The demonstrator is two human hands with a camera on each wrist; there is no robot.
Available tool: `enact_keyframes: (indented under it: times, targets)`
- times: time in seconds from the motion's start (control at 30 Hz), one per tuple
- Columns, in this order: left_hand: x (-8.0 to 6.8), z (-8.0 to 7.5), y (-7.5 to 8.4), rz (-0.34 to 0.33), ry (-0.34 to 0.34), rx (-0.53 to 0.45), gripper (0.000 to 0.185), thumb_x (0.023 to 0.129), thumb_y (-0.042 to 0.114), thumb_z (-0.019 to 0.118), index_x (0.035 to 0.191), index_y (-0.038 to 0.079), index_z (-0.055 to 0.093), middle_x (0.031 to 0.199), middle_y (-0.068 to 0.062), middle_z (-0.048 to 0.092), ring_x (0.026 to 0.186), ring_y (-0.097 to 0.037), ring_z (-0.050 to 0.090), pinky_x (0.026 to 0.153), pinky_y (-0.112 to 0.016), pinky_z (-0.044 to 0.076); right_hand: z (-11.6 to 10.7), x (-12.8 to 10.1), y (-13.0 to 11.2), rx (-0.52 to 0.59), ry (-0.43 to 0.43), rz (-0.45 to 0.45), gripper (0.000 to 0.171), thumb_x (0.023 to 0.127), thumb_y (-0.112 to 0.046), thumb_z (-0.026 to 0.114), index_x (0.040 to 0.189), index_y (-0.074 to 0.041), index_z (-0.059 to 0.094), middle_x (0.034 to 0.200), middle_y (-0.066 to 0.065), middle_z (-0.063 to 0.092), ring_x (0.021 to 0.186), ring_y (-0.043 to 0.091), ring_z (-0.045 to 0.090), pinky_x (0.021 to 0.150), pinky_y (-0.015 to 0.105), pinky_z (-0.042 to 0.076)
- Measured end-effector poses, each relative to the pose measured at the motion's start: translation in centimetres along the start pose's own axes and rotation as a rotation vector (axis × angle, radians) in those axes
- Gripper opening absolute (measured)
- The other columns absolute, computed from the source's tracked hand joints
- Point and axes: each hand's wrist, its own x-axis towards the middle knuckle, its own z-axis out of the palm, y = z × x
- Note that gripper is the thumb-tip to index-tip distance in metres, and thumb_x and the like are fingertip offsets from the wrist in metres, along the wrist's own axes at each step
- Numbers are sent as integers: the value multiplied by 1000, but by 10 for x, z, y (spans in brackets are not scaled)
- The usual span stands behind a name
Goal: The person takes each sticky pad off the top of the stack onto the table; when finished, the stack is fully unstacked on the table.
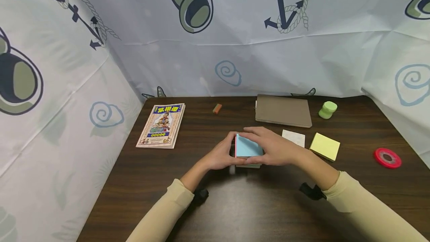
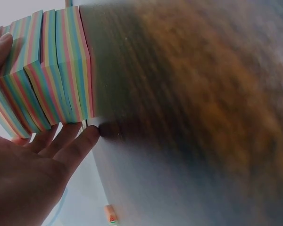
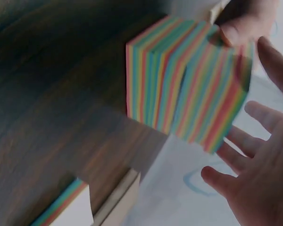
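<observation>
So we've got the rainbow note block [image 1: 248, 147] right in the middle of the tabletop [image 1: 215, 204], sandwiched between both sets of fingers, pale blue sheet on top and striped edges showing in the wrist views. It looks split into a few chunks fanned slightly out of line, and from the head view it sits on or just above a thinner pad underneath; we can't tell if it's actually lifted. Our left hand [image 1: 221, 156] has its fingers [image 2: 70, 146] mostly straight, pressed along the left side and under the bottom edge, with the thumb on the far side. Our right hand [image 1: 273, 148] drapes over the top and right side, fingers [image 3: 254, 115] spread and relaxed, thumb pinching the top corner. To us this reads like the squaring-up stage, with both hands nudging the chunks back into one neat cube. The next move probably needs an even squeeze from both sides so no chunk slides out. Just past the right fingers lie a white slip [image 1: 293, 137] and a yellow sticky pad [image 1: 324, 146], then a red tape roll [image 1: 387, 158] farther out. Beyond the fingertips are a brown notebook [image 1: 283, 110], a green cap-shaped thing [image 1: 327, 109] and a small orange eraser [image 1: 217, 108]. Well off the left fingers lies a comic book [image 1: 162, 125].
</observation>
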Motion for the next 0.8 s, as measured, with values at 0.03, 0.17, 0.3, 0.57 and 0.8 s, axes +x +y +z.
enact_keyframes:
  times: [0.03, 0.17, 0.3, 0.57, 0.8]
  targets:
    - [0, 0, 0, 1, 0, -1, 79, 83, 31, 80, 142, 15, 30, 133, -2, 46, 125, -21, 48, 97, -42, 44, 2, 2, -1, -4, -13, -5, 79, 86, -49, 72, 151, -18, 40, 151, 13, 38, 136, 31, 37, 100, 49, 40]
    - [0, 0, 0, 1, 5, -1, 78, 82, 29, 81, 140, 16, 31, 134, -3, 46, 124, -21, 48, 99, -43, 43, 8, 7, -2, 0, -47, -9, 78, 87, -45, 73, 152, -18, 38, 149, 10, 39, 129, 27, 42, 93, 43, 44]
    - [-1, 1, 2, -2, 20, 16, 78, 82, 27, 82, 139, 15, 31, 132, -4, 47, 117, -21, 50, 99, -45, 42, 8, 12, -2, 38, -50, 0, 79, 86, -42, 75, 151, -18, 39, 145, 5, 42, 121, 21, 45, 87, 37, 46]
    - [-3, -1, 14, 28, 19, -35, 76, 81, 17, 82, 137, 5, 33, 130, -16, 47, 119, -34, 49, 98, -57, 39, 8, 12, -1, 47, -21, 21, 78, 83, -44, 78, 148, -18, 45, 138, 3, 47, 114, 18, 47, 84, 35, 47]
    - [-1, 0, 3, 14, 26, 9, 81, 78, 26, 85, 140, 13, 33, 132, -3, 48, 126, -21, 47, 100, -46, 42, 1, -5, 2, 25, 54, 64, 74, 80, -42, 80, 144, -19, 50, 136, 3, 50, 113, 20, 50, 81, 37, 48]
